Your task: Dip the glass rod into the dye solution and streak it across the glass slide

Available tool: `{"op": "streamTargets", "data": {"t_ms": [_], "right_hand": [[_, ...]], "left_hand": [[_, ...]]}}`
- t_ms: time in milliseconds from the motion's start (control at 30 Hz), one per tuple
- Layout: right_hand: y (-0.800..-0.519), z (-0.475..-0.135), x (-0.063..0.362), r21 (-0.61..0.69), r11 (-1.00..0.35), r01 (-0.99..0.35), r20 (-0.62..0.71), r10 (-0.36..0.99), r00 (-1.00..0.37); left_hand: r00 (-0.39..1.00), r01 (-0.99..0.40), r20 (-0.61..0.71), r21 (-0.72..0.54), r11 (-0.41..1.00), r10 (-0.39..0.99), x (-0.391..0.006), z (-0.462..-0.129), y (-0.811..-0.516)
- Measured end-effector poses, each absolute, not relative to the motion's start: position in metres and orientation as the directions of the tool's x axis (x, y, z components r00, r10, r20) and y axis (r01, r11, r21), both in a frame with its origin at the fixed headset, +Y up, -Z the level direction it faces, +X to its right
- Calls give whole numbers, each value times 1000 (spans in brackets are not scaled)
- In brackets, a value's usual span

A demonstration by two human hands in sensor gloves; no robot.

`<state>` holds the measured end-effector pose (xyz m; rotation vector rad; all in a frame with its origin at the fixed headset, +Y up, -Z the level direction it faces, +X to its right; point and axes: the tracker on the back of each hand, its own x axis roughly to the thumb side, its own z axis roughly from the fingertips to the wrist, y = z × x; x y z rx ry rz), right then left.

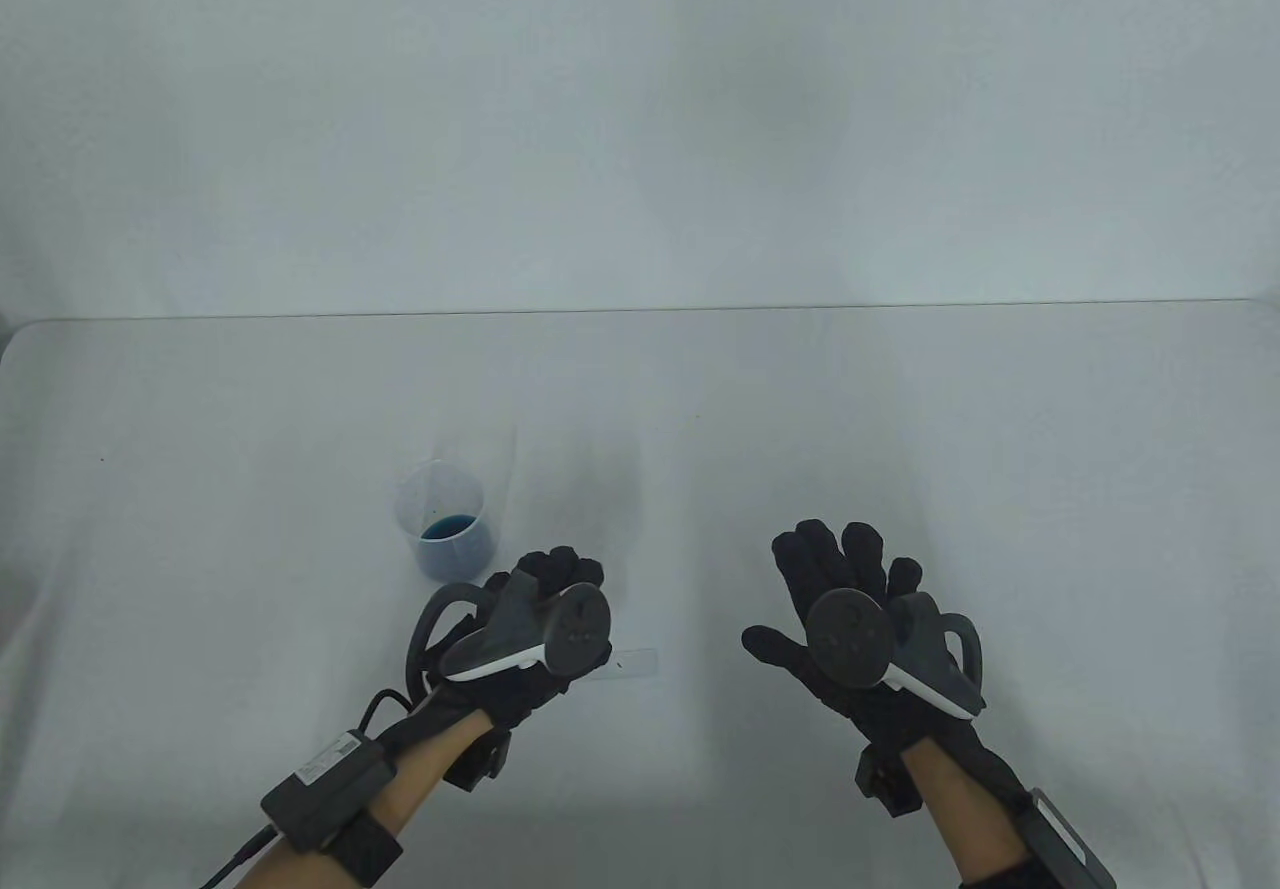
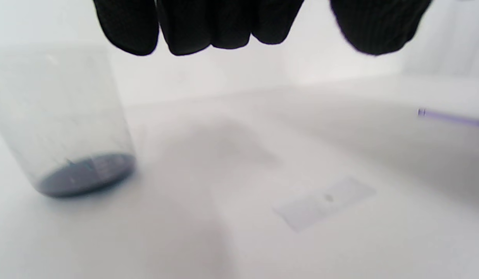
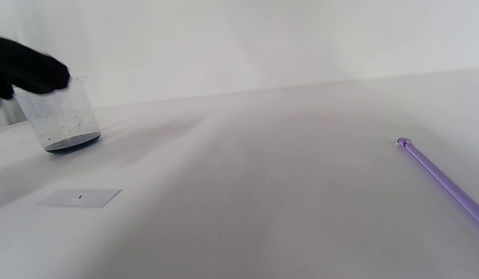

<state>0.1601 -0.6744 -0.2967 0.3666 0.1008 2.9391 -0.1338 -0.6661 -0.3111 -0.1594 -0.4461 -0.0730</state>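
A clear beaker (image 1: 448,529) with a little blue dye at its bottom stands left of centre; it also shows in the left wrist view (image 2: 65,128) and the right wrist view (image 3: 63,120). A glass slide (image 1: 632,662) lies flat beside my left hand, partly hidden by the tracker; it has a small dark speck (image 2: 324,203) (image 3: 80,197). A purple glass rod (image 3: 441,178) lies on the table at the right, with its tip in the left wrist view (image 2: 452,118); my right hand hides it in the table view. My left hand (image 1: 560,569) hovers empty by the beaker. My right hand (image 1: 840,549) is spread and empty.
The white table (image 1: 900,409) ends at a far edge against a white backdrop. Cables and a black box are strapped to my left forearm (image 1: 330,789).
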Motion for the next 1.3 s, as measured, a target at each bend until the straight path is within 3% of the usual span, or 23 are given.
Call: {"op": "streamTargets", "data": {"t_ms": [167,333,533,700,900,967,1100,1300], "right_hand": [[-675,-297,160,83,-983,-163,235,178,-955],[-675,-295,158,74,-986,-151,238,164,-957],[-671,-295,157,51,-987,-154,233,162,-959],[-646,-309,180,-24,-994,-105,94,102,-990],[-658,-336,224,184,-983,-11,-114,-10,-993],[-680,-341,239,312,-949,-29,-180,-29,-983],[-715,-342,251,482,-876,9,-230,-136,-964],[-735,-341,252,575,-816,57,-233,-230,-945]], "left_hand": [[918,11,396,-35,999,4,-181,-295,-645],[937,-96,335,-23,995,98,-221,-288,-661],[939,-148,309,-32,988,151,-233,-291,-671],[936,-173,307,-20,985,171,-234,-290,-669],[937,-165,310,-16,986,162,-233,-291,-671],[936,-170,309,-14,985,166,-233,-291,-671],[936,-172,310,-18,985,169,-233,-293,-672],[938,-169,305,-10,986,163,-234,-294,-671]]}}
